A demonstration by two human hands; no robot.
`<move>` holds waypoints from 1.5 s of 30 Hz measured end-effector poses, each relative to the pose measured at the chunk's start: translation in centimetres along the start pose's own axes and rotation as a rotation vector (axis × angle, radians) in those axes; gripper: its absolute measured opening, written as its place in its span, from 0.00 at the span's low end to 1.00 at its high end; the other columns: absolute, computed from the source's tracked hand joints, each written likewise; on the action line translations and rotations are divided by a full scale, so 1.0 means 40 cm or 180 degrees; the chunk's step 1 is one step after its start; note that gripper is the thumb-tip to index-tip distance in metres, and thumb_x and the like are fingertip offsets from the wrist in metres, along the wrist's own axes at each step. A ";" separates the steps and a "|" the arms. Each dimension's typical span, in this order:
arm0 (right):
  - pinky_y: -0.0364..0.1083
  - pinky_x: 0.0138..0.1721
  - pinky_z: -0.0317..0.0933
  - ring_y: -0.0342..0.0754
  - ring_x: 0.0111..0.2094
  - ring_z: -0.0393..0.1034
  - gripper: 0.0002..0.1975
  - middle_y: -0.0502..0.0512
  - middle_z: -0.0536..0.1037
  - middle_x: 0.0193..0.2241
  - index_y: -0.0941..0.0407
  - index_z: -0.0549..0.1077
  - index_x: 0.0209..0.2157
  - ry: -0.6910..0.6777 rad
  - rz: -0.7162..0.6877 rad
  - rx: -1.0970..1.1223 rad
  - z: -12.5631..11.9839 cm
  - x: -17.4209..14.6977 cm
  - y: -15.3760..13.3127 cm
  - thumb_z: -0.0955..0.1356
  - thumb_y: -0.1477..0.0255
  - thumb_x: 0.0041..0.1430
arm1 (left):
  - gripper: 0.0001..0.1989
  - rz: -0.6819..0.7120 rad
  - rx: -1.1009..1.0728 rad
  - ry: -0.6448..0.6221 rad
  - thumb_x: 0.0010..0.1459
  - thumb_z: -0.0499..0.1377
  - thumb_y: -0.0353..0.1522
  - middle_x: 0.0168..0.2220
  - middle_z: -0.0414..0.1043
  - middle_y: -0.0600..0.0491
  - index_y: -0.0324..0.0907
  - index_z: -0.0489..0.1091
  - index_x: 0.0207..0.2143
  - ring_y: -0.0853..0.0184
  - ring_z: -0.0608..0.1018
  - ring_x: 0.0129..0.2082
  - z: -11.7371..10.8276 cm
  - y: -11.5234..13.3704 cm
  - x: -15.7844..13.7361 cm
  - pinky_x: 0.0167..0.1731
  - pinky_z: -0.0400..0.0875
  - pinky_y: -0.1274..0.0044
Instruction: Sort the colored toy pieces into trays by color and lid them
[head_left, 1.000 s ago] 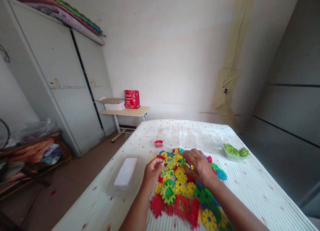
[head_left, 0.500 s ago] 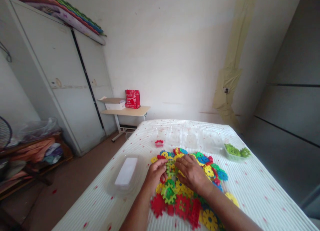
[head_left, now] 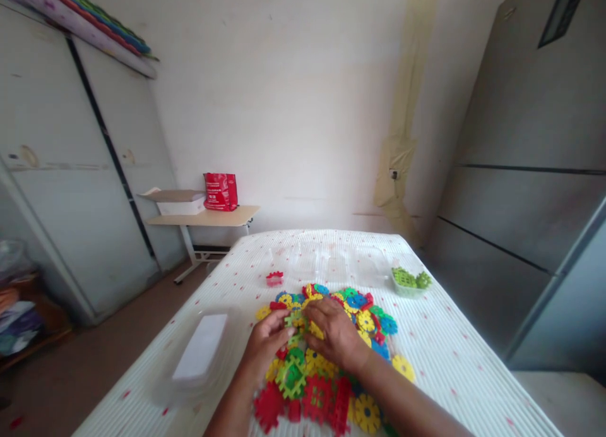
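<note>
A pile of plastic interlocking building pieces lies in front of me, with yellow and blue notched discs and red square pieces among them. Over the pile, my left hand pinches the left edge of a light green interlocking square. My right hand is closed, its curled fingers at the right edge of that same square; its fingertips are partly hidden. Just below sits another green notched piece. Part of the pile is covered by my hands.
Beyond the pile stand clear plastic containers, one with a red piece. A clear tub of green pieces is at the right. To the left lies a clear lid with a white rectangle. A grey fridge rises beside the table.
My view has turned to the right, so everything appears shifted left. Both hands stay at the light green square, which looks tilted flatter than before.
</note>
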State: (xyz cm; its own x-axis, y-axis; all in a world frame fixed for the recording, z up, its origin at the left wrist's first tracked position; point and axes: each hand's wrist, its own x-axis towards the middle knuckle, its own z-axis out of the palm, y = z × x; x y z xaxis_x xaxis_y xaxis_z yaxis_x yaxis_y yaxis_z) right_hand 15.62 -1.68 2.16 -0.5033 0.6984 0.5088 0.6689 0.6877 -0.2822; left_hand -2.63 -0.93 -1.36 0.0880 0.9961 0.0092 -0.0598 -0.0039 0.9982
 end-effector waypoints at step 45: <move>0.44 0.28 0.56 0.54 0.38 0.70 0.19 0.61 0.76 0.38 0.54 0.72 0.42 0.0202 0.3601 -0.1679 -0.410 -0.178 0.419 0.59 0.62 0.53 | 0.26 0.0012 -0.0501 0.0135 0.42 0.64 0.36 0.34 0.74 0.50 0.36 0.67 0.45 0.65 0.75 0.33 -0.013 -0.031 0.017 0.31 0.67 0.79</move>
State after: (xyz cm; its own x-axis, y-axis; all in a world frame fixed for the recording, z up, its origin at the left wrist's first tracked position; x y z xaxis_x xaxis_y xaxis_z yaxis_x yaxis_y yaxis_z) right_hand 39.38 1.61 7.14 0.5140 0.8247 0.2361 0.8538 -0.4651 -0.2340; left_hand -3.01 -0.20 -2.61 0.0455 0.9989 0.0072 -0.2153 0.0028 0.9765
